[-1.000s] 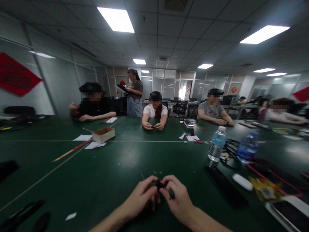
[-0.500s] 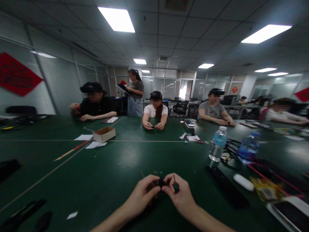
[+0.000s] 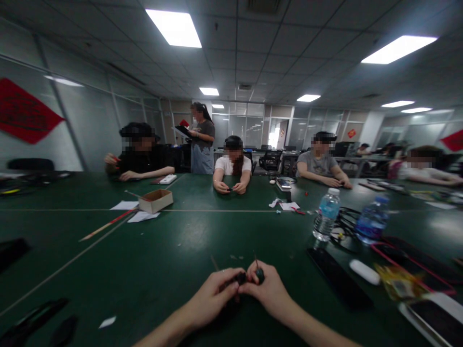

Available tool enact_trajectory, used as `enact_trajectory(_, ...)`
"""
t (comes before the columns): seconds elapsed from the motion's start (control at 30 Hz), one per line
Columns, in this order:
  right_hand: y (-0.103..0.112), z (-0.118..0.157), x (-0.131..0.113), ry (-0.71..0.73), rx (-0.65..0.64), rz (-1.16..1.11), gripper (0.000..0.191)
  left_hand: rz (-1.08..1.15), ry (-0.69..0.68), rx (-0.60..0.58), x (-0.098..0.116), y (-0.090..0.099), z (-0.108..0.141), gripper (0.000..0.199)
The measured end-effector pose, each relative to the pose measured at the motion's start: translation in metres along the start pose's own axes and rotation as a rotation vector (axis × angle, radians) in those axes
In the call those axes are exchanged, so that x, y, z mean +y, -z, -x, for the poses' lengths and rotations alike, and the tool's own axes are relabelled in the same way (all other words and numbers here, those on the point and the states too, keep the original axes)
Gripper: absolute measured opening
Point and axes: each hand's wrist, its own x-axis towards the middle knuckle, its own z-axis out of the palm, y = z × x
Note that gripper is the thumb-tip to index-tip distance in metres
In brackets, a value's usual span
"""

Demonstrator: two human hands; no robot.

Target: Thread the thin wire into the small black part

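Observation:
Over the near part of the green table (image 3: 173, 270), my hands meet at the fingertips. My left hand (image 3: 214, 292) pinches a small black piece (image 3: 239, 278), much of it covered by fingers. My right hand (image 3: 269, 289) is closed, its fingertips against the right side of that piece. Tucked between its fingers is a small tool-like thing with a rounded dark green end (image 3: 259, 275) and a thin shaft pointing away from me. Just beyond my left fingers a faint thin rod (image 3: 214, 262) shows; whether I hold it cannot be made out.
Two water bottles (image 3: 326, 216) (image 3: 372, 220), black cables, a long black object (image 3: 338, 277), a white case (image 3: 364, 272) and phones lie to my right. Ahead left is an open cardboard box (image 3: 156, 201) with papers and a stick (image 3: 108, 225). Several people sit across; one stands.
My right hand has turned and shifted slightly left, carrying the green-ended thing with it. The black piece has tilted and is more covered by my fingers.

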Motion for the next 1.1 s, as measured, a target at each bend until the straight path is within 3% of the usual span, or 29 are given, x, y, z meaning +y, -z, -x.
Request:
enact_trajectory(0.17,0.0,0.002,-0.013,0.071,0.035,-0.005,0.035,0.069,0.09,0.052,-0.013,-0.004,-0.001,0.046)
enact_trajectory(0.3,0.0,0.004,-0.023,0.127,0.058,-0.028,0.033,0.044,0.073,0.038,-0.005,-0.004,-0.001,0.047)
enact_trajectory(0.5,0.0,0.005,-0.019,0.079,0.032,-0.053,0.035,-0.132,-0.024,0.033,0.013,-0.002,0.001,0.042)
enact_trajectory(0.7,-0.001,0.006,-0.016,0.033,0.02,-0.048,0.033,-0.236,-0.028,0.004,0.007,-0.002,0.0,0.037)
enact_trajectory(1.1,0.0,0.006,-0.018,0.072,0.002,-0.06,0.031,-0.264,-0.024,0.035,0.007,-0.002,-0.001,0.034)
